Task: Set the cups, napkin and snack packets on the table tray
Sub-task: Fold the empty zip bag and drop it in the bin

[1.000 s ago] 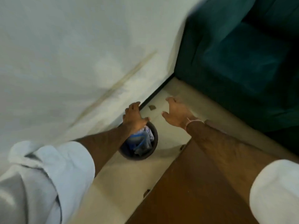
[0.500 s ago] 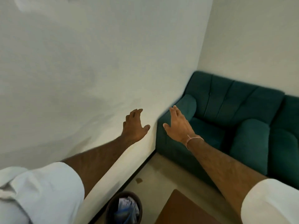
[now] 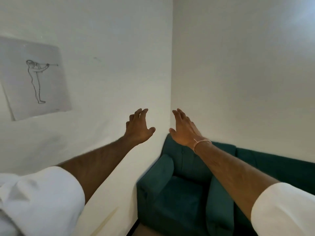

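None of the task's things can be seen: no cups, no napkin, no snack packets, no tray and no worktop appear anywhere in the head view, so which way they lie from either grip, and how their long sides run, cannot be told from here. What the view does show is both arms stretched forward and raised toward a room corner. The left hand [image 3: 138, 129] is in the air in front of a white wall [image 3: 105, 57], fingers spread and slightly curled, its grip apart and holding nothing. The right hand [image 3: 185, 132] is just beside it, level with it, palm turned inward, fingers straight and together with the thumb out, also empty; a thin pink band [image 3: 201, 142] circles its wrist. The two hands are near each other but not touching. Below and to the right stands a dark green sofa [image 3: 179, 193] set into the corner. A line drawing of a standing figure [image 3: 36, 79] hangs on the wall at left. With both hands equally far forward, neither looks nearer to anything useful; the gaze probably has to drop before any reach.
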Motion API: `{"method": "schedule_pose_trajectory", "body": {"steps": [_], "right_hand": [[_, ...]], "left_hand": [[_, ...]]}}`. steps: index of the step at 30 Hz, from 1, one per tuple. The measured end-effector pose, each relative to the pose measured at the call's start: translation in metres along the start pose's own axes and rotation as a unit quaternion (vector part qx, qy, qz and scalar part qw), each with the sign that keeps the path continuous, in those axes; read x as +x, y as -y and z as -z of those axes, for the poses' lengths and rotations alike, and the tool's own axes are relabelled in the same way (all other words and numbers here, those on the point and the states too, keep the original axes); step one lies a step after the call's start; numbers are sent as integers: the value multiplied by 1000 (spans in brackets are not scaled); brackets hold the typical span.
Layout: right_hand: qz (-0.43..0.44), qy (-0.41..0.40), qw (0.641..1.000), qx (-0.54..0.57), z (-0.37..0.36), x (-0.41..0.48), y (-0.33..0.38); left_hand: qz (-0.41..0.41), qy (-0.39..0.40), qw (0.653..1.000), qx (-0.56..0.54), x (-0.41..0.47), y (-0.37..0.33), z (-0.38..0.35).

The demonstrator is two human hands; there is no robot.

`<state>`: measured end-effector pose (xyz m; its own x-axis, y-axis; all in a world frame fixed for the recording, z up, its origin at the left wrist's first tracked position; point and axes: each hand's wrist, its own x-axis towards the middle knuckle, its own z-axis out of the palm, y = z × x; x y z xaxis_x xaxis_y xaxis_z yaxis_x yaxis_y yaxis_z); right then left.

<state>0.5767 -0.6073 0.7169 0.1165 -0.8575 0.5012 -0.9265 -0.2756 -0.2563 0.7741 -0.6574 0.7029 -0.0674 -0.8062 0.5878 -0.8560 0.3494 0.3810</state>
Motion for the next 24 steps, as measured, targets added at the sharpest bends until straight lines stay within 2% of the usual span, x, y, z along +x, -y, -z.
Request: {"method": "schedule_pose_trajectory", "body": {"steps": [11, 17, 24], "right_hand": [[11, -86, 995, -41, 190, -81, -74], [1, -90, 994, -61, 240, -123, -105], [-55, -103, 989, -88, 276, -170, -147]], "left_hand": [[-53, -34, 998, 7, -35, -219, 59], [-65, -22, 998, -1, -59, -285, 59], [-113, 7, 993, -30, -72, -343, 33]]}}
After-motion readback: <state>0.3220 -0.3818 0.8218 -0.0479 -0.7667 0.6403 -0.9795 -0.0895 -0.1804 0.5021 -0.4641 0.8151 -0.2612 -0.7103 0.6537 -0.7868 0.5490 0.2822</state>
